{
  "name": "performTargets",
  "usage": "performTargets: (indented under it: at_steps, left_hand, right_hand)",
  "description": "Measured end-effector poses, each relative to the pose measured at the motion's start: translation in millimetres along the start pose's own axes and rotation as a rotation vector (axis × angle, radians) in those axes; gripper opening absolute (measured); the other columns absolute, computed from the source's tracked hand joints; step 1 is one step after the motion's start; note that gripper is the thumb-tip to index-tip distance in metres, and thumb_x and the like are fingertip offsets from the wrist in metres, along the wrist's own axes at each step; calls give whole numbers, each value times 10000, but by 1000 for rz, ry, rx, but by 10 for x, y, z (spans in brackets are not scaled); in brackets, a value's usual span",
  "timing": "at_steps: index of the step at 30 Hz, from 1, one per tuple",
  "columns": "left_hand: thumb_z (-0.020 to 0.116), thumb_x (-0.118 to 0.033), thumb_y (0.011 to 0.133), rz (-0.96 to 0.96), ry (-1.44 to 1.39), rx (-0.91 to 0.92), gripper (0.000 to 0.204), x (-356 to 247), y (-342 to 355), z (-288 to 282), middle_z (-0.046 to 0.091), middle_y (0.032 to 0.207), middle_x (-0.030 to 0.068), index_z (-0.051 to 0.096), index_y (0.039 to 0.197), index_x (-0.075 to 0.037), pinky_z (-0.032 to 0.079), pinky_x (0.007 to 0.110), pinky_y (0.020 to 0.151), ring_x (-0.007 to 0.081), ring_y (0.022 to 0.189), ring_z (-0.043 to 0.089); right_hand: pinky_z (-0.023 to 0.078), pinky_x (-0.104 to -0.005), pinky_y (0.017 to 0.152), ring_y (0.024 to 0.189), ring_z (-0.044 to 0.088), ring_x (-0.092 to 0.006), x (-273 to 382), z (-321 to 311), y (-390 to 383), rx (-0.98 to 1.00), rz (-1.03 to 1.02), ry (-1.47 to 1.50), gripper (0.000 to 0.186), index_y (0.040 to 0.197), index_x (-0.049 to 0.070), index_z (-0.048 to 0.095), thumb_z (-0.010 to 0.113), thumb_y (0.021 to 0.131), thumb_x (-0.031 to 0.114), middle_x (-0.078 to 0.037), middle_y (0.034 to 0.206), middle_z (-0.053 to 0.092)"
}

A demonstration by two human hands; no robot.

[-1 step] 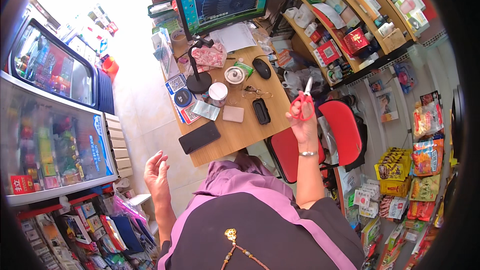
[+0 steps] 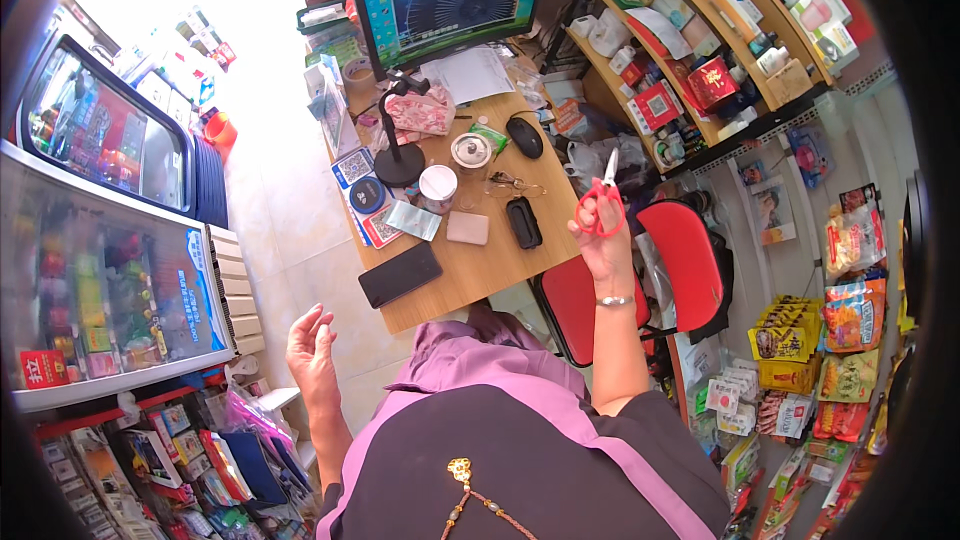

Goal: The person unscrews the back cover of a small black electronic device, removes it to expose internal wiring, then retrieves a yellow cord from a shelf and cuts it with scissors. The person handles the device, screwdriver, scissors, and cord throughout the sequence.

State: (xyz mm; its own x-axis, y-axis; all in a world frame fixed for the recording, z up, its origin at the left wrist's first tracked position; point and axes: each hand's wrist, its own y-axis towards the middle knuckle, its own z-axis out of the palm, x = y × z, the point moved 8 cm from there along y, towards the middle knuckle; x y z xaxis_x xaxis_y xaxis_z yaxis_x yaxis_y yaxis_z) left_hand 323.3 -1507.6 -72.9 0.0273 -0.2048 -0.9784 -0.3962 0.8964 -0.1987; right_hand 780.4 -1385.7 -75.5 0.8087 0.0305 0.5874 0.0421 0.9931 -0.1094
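In my right hand (image 2: 606, 258) is a pair of scissors (image 2: 611, 172) with red handles. My fingers are at the handle loops and the blades point up and away, right of the desk (image 2: 455, 283). My left hand (image 2: 312, 345) hangs with nothing in it, fingers loosely apart, left of the desk's near corner. Closest to it on the desk lies a dark phone (image 2: 400, 275). Farther in are a pink case (image 2: 467, 228), a black open glasses case (image 2: 523, 223), a white-lidded tub (image 2: 438, 186), a lidded cup (image 2: 471, 150) and eyeglasses (image 2: 513, 183).
A monitor (image 2: 450, 8) stands at the back, with a black mouse (image 2: 524, 137) and a black stand (image 2: 400, 165) before it. A red chair (image 2: 684, 265) sits right of my right hand. Shelves (image 2: 680, 70) rise at the right; a glass-door cooler (image 2: 110, 280) is at the left.
The scissors' blades have tipped slightly to the left, my right hand shifting a little with them. My left hand stays in about the same place.
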Motion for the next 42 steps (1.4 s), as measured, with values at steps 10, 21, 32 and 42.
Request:
performTargets:
  at_steps: [10, 21, 32, 42]
  left_hand:
    - [524, -8, 926, -88, -16, -353, 228, 247, -304, -422, 617, 1150, 77, 576, 1148, -16, 491, 258, 783, 158, 1013, 621]
    - [534, -26, 916, -242, 57, -518, 202, 242, -336, 53, 619, 1134, 82, 570, 1114, -18, 489, 269, 788, 164, 999, 619]
    - [543, -31, 924, -254, 80, -468, 202, 225, -16, 286, 623, 1145, 83, 566, 1124, -25, 488, 266, 794, 169, 1013, 621]
    - [541, -49, 932, -239, 155, -339, 205, 99, 224, 519, 623, 1159, 84, 567, 1134, -24, 484, 276, 813, 171, 1029, 616]
  right_hand:
    - [543, -303, 715, 841, 647, -192, -615, 466, 2056, 217, -185, -754, 466, 1135, 112, 360, 689, 821, 6, -97, 925, 605]
    - [458, -436, 799, 961, 559, -369, -1519, 419, 3089, 321, -332, -1559, 450, 1061, 102, 467, 696, 683, 19, -151, 952, 590]
    - [486, -314, 690, 763, 592, -201, 127, 121, 3268, -133, -376, -1213, 303, 993, 77, 495, 615, 736, -28, -63, 841, 576]
    - [469, -254, 499, 688, 569, -122, -585, 486, 3633, 232, -471, -1265, 360, 1046, 89, 437, 625, 783, -68, -50, 908, 547]
